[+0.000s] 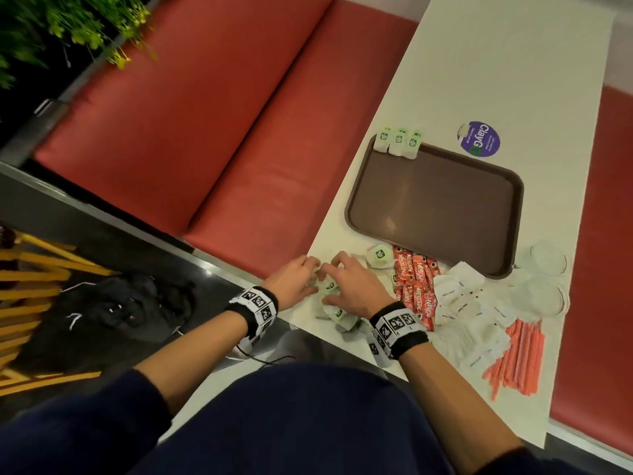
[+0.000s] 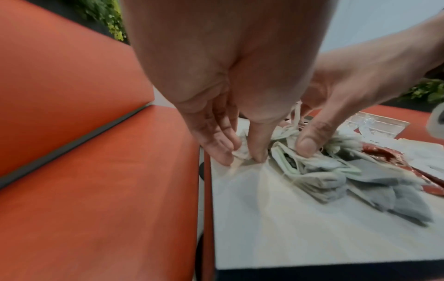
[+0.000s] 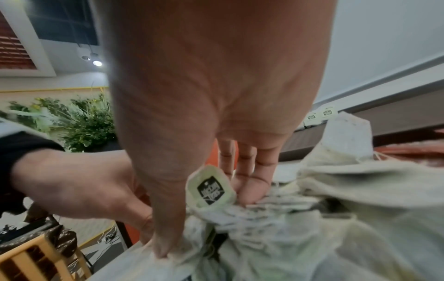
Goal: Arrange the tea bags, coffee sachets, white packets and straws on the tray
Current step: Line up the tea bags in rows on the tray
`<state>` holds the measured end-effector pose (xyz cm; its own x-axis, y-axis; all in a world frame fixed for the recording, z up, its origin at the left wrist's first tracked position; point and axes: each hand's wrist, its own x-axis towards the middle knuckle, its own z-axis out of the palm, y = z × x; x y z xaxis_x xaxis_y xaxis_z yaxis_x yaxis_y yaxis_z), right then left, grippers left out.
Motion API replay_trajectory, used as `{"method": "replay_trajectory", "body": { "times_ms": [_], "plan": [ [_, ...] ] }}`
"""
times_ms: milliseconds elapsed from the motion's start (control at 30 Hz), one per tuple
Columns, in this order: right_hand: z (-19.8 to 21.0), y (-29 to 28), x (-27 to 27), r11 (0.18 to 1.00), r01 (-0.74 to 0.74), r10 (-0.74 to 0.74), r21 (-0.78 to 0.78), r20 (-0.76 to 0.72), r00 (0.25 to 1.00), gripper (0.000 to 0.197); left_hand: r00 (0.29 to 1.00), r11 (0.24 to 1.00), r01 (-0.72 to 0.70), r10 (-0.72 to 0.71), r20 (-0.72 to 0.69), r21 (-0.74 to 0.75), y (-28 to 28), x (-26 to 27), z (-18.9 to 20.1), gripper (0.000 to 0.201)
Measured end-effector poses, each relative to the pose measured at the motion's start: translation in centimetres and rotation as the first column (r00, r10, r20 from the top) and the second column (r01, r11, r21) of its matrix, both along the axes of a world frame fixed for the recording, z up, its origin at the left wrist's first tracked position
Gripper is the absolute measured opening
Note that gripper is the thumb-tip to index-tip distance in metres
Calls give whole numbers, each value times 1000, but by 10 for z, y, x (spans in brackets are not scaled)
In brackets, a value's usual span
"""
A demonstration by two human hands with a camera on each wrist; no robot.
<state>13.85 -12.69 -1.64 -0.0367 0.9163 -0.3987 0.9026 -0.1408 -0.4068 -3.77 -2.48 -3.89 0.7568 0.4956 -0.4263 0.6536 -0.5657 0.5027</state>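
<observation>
A brown tray [image 1: 435,214] lies on the white table, with three green-tagged tea bags [image 1: 399,142] lined up at its far left corner. A heap of loose tea bags [image 1: 337,315] sits at the table's near left edge. My left hand [image 1: 310,267] pinches a crumpled tea bag [image 2: 240,153] at the heap's left side. My right hand [image 1: 334,277] curls round another tea bag, its tag [image 3: 211,187] showing between thumb and fingers. Red coffee sachets [image 1: 414,286], white packets [image 1: 469,303] and orange straws [image 1: 517,358] lie to the right.
Clear plastic lids [image 1: 544,279] sit by the tray's near right corner. A round purple sticker [image 1: 479,138] is on the table beyond the tray. Red bench seats [image 1: 212,132] flank the table, and the table edge runs just left of my left hand.
</observation>
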Motion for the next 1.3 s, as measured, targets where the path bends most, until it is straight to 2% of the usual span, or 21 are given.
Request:
{"method": "replay_trajectory", "body": {
  "times_ms": [133,267,333,433,500,633,767,1133,1300],
  "plan": [
    [-8,-3,-2,998,63,-60,29,-71,996,35,998,999,-44,45,43,-24,-2,7,-1,30],
    [-8,-1,-2,996,76,-72,41,-105,992,25,996,996,-82,83,18,-31,-1,12,-2,29],
    [-4,-3,-1,995,82,-77,53,-92,993,33,995,993,-101,102,15,-58,0,14,-2,30],
    [-1,-9,1,998,2,-5,69,52,999,70,993,990,-114,115,3,-77,1,20,-1,34],
    [-3,-14,1,999,-28,24,38,90,996,79,993,991,-117,118,10,-70,-2,23,-1,34],
    [-7,-17,1,997,3,-8,80,61,998,41,995,995,-98,98,1,-24,-7,23,-7,39],
    [-7,-18,2,991,47,-48,123,5,999,21,995,995,-97,97,-4,-5,-8,24,-7,27],
    [-8,-26,12,952,236,-205,192,-169,964,11,990,989,-136,137,19,-52,-5,29,-4,16],
    [1,-30,28,913,354,-301,201,-253,920,11,988,987,-114,125,94,-112,-2,31,4,22]
  ]
}}
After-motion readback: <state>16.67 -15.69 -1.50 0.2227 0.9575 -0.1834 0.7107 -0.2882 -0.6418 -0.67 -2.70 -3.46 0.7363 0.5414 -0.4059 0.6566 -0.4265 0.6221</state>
